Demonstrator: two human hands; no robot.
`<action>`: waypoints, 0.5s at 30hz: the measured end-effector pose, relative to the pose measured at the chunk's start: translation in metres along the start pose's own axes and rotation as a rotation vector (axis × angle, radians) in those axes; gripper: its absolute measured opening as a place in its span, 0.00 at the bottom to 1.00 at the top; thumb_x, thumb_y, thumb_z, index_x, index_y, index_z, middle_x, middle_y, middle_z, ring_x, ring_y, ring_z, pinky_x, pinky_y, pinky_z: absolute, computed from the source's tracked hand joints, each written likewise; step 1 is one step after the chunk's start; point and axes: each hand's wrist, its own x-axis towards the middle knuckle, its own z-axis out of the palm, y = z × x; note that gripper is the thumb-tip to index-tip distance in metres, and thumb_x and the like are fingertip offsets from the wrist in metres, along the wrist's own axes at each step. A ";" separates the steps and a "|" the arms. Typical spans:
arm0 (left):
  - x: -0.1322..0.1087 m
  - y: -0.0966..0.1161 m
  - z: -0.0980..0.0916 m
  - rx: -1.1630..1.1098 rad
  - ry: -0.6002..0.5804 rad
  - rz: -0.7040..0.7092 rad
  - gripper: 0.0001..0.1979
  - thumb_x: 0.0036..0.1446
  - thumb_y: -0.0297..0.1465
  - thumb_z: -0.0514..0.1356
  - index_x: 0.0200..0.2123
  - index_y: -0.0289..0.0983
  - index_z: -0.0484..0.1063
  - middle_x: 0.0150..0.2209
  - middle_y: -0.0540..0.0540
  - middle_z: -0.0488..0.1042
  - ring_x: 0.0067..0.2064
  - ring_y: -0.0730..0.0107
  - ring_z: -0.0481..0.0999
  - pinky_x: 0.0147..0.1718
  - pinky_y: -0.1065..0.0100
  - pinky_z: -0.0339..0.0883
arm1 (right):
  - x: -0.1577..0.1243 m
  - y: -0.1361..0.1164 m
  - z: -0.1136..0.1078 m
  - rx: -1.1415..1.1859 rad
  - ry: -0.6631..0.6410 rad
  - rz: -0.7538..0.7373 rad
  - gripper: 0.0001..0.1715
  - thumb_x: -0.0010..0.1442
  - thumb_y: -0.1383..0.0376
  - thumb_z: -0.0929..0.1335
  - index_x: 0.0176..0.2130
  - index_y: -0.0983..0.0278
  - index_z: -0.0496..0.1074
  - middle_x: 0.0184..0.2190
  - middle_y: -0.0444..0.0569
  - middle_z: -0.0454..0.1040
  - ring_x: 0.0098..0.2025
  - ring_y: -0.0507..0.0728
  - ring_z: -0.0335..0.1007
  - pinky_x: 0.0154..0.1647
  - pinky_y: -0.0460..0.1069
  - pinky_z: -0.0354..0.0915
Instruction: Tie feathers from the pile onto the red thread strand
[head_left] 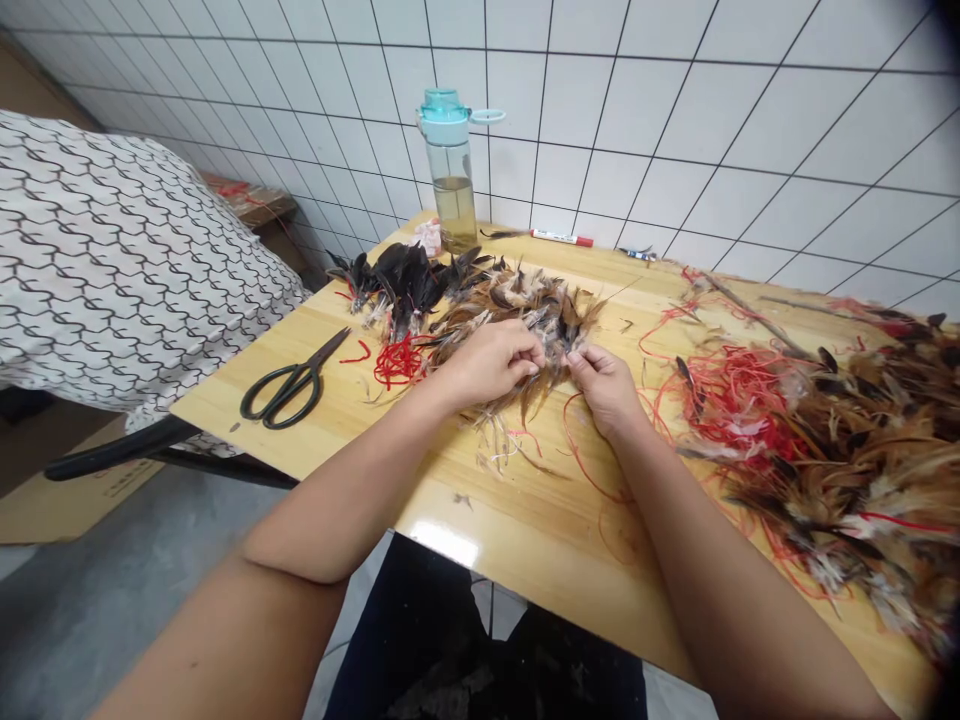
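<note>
My left hand (499, 360) is closed over the front of a pile of brown and grey feathers (517, 290), its fingers curled in a pinch. What sits between those fingertips is hidden. Close beside it, my right hand (604, 388) pinches the base of a small tuft of dark and brown feathers (576, 322) between thumb and forefinger. Loose pale feather bits (501, 440) lie on the table below the hands. A thin red thread (574, 440) curves along the tabletop by my right wrist.
Black-handled scissors (292, 388) lie at the left, near red string (399, 360) and black feather bundles (409, 280). A water bottle (454, 180) and a marker (561, 238) are by the tiled wall. Tangled red string (742, 400) and a large brown feather heap (877, 430) cover the right side.
</note>
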 end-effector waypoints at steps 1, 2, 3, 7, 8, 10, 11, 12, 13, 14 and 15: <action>0.000 -0.001 0.003 0.030 -0.019 0.034 0.08 0.54 0.22 0.58 0.34 0.37 0.77 0.32 0.48 0.72 0.35 0.71 0.70 0.37 0.70 0.62 | 0.001 0.000 -0.001 0.002 0.012 0.007 0.17 0.51 0.52 0.69 0.25 0.63 0.68 0.20 0.41 0.63 0.26 0.51 0.57 0.29 0.47 0.57; 0.000 -0.002 0.006 0.059 -0.029 0.064 0.11 0.54 0.22 0.57 0.36 0.37 0.77 0.34 0.47 0.72 0.37 0.70 0.70 0.39 0.69 0.63 | 0.001 0.000 -0.001 0.002 0.024 0.012 0.18 0.51 0.50 0.68 0.25 0.62 0.67 0.19 0.41 0.62 0.25 0.51 0.57 0.28 0.47 0.56; 0.000 -0.003 0.010 0.090 -0.034 0.088 0.12 0.55 0.22 0.56 0.38 0.38 0.77 0.35 0.46 0.72 0.39 0.68 0.70 0.41 0.68 0.63 | 0.002 0.001 -0.002 0.004 0.033 0.018 0.18 0.51 0.49 0.68 0.25 0.61 0.67 0.19 0.40 0.61 0.24 0.51 0.56 0.27 0.47 0.55; -0.001 -0.008 0.025 0.240 -0.048 0.108 0.17 0.60 0.24 0.52 0.45 0.42 0.76 0.37 0.45 0.71 0.41 0.64 0.68 0.42 0.66 0.62 | 0.003 0.003 -0.002 0.035 0.051 0.034 0.19 0.50 0.49 0.68 0.26 0.61 0.66 0.18 0.39 0.57 0.23 0.51 0.52 0.25 0.47 0.53; -0.001 -0.010 0.027 0.272 -0.046 0.098 0.17 0.60 0.25 0.51 0.46 0.43 0.76 0.36 0.44 0.70 0.40 0.64 0.67 0.41 0.66 0.61 | 0.003 0.003 -0.002 0.035 0.049 0.035 0.19 0.50 0.49 0.68 0.26 0.61 0.66 0.18 0.39 0.56 0.23 0.51 0.52 0.25 0.47 0.52; -0.001 -0.012 0.031 0.311 -0.041 0.075 0.16 0.61 0.25 0.51 0.44 0.42 0.76 0.36 0.44 0.69 0.40 0.64 0.66 0.39 0.66 0.60 | 0.002 0.003 -0.001 0.012 0.044 0.026 0.19 0.51 0.48 0.68 0.26 0.61 0.67 0.18 0.39 0.56 0.23 0.51 0.52 0.24 0.47 0.52; 0.000 -0.014 0.032 0.313 -0.039 0.065 0.15 0.60 0.25 0.51 0.42 0.41 0.77 0.36 0.44 0.69 0.39 0.64 0.66 0.39 0.66 0.60 | 0.002 0.003 -0.001 -0.001 0.042 0.020 0.19 0.51 0.48 0.67 0.27 0.61 0.67 0.18 0.39 0.57 0.23 0.51 0.52 0.24 0.47 0.52; 0.000 -0.014 0.031 0.299 -0.031 0.055 0.14 0.60 0.25 0.52 0.39 0.39 0.77 0.36 0.44 0.69 0.40 0.64 0.66 0.40 0.66 0.60 | 0.001 0.003 -0.001 -0.011 0.041 0.016 0.19 0.51 0.48 0.67 0.27 0.61 0.68 0.18 0.40 0.57 0.23 0.51 0.53 0.24 0.47 0.52; 0.001 -0.015 0.030 0.269 -0.010 0.044 0.12 0.59 0.25 0.53 0.37 0.38 0.77 0.35 0.44 0.69 0.40 0.64 0.66 0.40 0.66 0.60 | 0.001 0.003 -0.001 -0.016 0.043 0.013 0.19 0.51 0.48 0.67 0.27 0.61 0.68 0.18 0.40 0.58 0.23 0.51 0.54 0.25 0.47 0.53; 0.001 -0.015 0.029 0.225 0.022 0.033 0.11 0.58 0.25 0.54 0.35 0.37 0.77 0.36 0.44 0.69 0.40 0.64 0.67 0.41 0.66 0.60 | 0.001 0.003 -0.001 -0.016 0.045 0.012 0.19 0.51 0.48 0.68 0.27 0.62 0.68 0.18 0.40 0.59 0.24 0.51 0.54 0.25 0.47 0.53; 0.002 -0.014 0.026 0.170 0.066 0.018 0.09 0.57 0.25 0.55 0.34 0.36 0.76 0.36 0.44 0.70 0.41 0.65 0.67 0.41 0.66 0.61 | 0.001 0.003 -0.001 -0.013 0.049 0.013 0.19 0.51 0.49 0.68 0.26 0.62 0.68 0.19 0.41 0.60 0.24 0.51 0.55 0.26 0.47 0.54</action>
